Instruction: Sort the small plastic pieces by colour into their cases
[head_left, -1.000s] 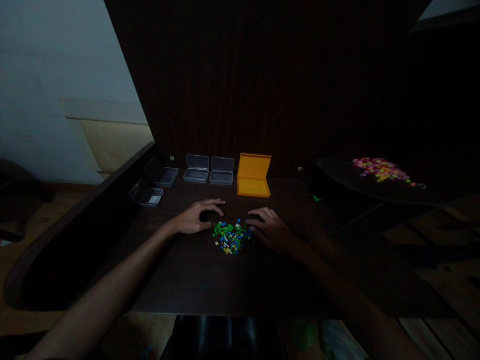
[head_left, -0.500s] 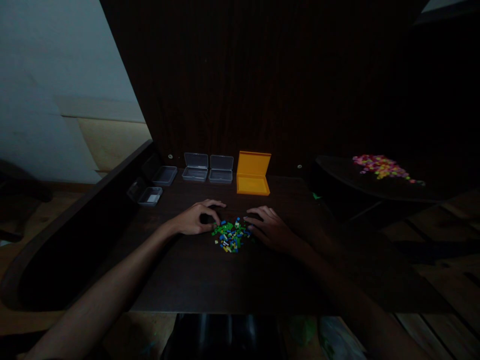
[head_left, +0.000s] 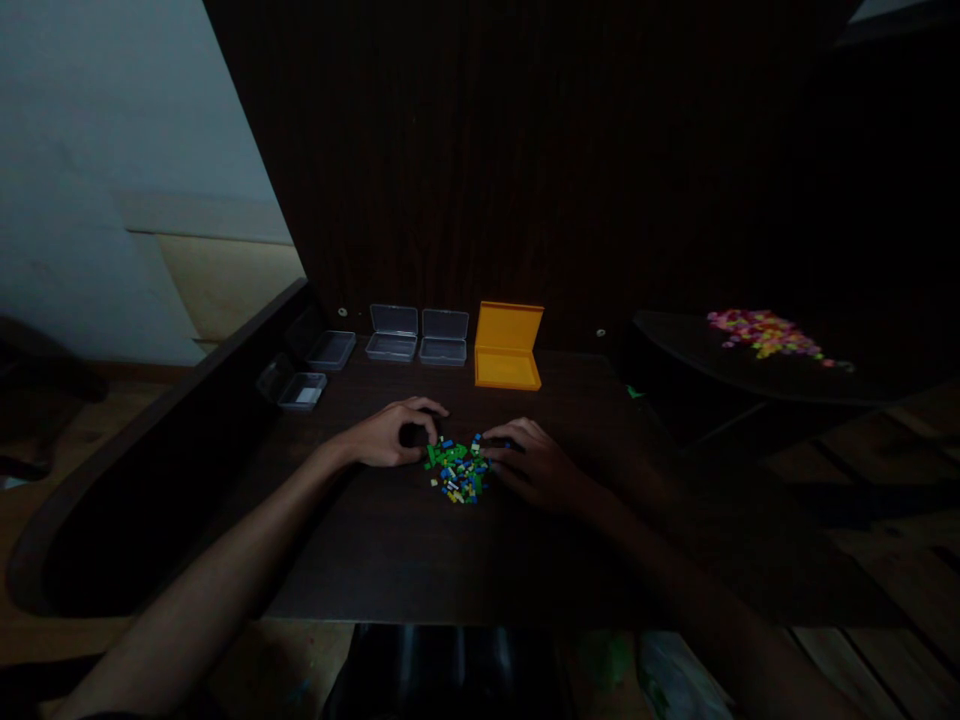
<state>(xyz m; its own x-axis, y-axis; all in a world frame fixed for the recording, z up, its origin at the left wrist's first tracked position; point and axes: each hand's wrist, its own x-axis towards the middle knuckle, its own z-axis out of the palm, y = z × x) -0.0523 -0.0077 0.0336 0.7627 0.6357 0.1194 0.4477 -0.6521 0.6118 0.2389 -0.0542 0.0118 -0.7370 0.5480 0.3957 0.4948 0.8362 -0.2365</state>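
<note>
A small pile of tiny toy bricks [head_left: 459, 470], green, blue, white and yellow, lies on the dark tabletop between my hands. My left hand [head_left: 394, 433] rests at the pile's left edge, its thumb and fingers curved and apart, with nothing visible between them. At the right edge is my right hand [head_left: 534, 462], fingers spread and the tips among the bricks on that side. Whether a fingertip touches a single brick is too dark to make out.
Behind the pile stand an open yellow box [head_left: 508, 368] and two open clear boxes [head_left: 391, 346]. Further left are a clear case [head_left: 332, 349] and a smaller one [head_left: 303, 391]. Pink and yellow pieces [head_left: 769, 333] lie heaped on a side surface at right. A raised panel [head_left: 180, 430] borders the table's left.
My right hand has shifted slightly left, its fingers closer over the pile's right side. My left hand is nearly where it was. The view has moved a little.
</note>
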